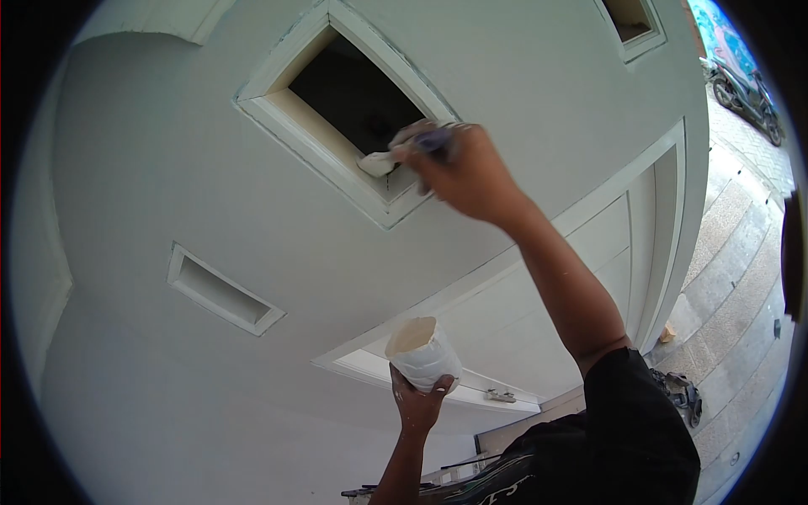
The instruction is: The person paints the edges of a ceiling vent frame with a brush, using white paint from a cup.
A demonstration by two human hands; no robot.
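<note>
My right hand [446,164] is raised to a white-framed opening in the grey wall [337,252], its fingers wrapped round a paintbrush. The white head of the paintbrush [376,164] lies against the lower inner side of the opening's white frame [307,160]. Motion blurs the fingers and the handle. Lower down, my left hand [418,400] grips a white tub [427,358] from beneath, its mouth facing up. Pale paint-like specks mark the fingers of this hand. Behind the opening it is dark.
Below left is a narrow framed slot [225,290]. A white door [581,269] with a metal handle [500,395] stands beside the tub. Another small opening [631,18] sits at the top right. Outside are a paved path [732,252] and a parked motorcycle [747,97].
</note>
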